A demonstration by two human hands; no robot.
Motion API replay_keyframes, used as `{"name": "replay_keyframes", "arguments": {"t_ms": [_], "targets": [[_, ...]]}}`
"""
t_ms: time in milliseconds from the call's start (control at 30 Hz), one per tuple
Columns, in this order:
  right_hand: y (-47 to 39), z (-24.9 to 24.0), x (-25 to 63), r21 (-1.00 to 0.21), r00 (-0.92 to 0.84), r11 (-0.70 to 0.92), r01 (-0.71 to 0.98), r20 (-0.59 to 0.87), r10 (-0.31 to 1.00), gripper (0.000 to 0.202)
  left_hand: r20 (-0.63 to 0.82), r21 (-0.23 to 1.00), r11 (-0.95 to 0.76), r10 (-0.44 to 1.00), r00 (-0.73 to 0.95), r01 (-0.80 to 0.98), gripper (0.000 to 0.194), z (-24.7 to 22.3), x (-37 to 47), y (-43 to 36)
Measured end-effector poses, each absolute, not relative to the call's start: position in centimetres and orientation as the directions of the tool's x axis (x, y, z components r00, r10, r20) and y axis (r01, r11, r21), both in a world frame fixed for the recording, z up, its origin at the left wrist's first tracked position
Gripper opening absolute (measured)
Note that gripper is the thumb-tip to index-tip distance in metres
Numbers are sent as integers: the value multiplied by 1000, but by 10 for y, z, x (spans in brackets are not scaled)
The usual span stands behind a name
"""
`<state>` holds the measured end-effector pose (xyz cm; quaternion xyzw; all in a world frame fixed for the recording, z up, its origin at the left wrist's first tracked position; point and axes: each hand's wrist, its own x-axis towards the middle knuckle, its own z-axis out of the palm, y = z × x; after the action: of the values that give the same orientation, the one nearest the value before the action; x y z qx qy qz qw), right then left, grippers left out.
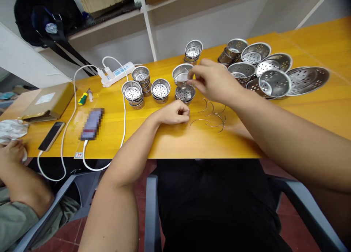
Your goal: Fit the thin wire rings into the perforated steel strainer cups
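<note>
My right hand (210, 80) pinches the rim of a perforated metal cup (180, 73), holding it tilted just above a stack of similar cups (185, 94). My left hand (175, 113) rests on the yellow table in front of that stack, its fingers curled closed; whether anything is inside them is hidden. Several thin curved wires (215, 115) lie on the table to the right of my left hand. More stacks of perforated cups (160, 89) stand to the left, and one stack (193, 49) is farther back.
Larger perforated bowls (274, 84) crowd the right. On the left are a power strip (119, 74), white cables, a phone (93, 124), another phone (51, 136), a green-yellow tool (82, 98) and a cardboard box (49, 100). Another person's arm (22, 179) is at far left.
</note>
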<state>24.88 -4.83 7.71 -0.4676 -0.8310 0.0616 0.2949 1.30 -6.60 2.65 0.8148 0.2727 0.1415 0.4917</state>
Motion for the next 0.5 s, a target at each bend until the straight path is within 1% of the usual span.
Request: {"name": "replay_keyframes", "arguments": {"t_ms": [67, 100, 167, 233, 300, 367, 500], "targets": [[-51, 62, 257, -369, -407, 576, 729, 443, 799, 13, 17, 875, -399, 593, 805, 275, 26, 23, 14, -64], [-52, 57, 260, -363, -411, 583, 727, 450, 793, 14, 49, 868, -421, 601, 798, 264, 23, 21, 14, -62], [-53, 49, 265, -356, -422, 593, 722, 452, 786, 15, 93, 848, -457, 628, 773, 269, 12, 15, 15, -59], [-51, 44, 266, -367, -435, 600, 711, 440, 785, 17, 112, 838, -459, 675, 730, 296, 3, 9, 16, -57], [-48, 39, 263, -393, -442, 601, 696, 425, 790, 23, 134, 835, -454, 717, 684, 311, 13, 4, 16, -56], [-45, 35, 258, -426, -432, 597, 679, 425, 795, 33, 147, 830, -449, 749, 647, 331, 23, 1, 16, -56], [-50, 41, 252, -482, -390, 574, 662, 432, 813, 61, 88, 864, -342, 826, 557, 370, 36, 0, 16, -56]]}}
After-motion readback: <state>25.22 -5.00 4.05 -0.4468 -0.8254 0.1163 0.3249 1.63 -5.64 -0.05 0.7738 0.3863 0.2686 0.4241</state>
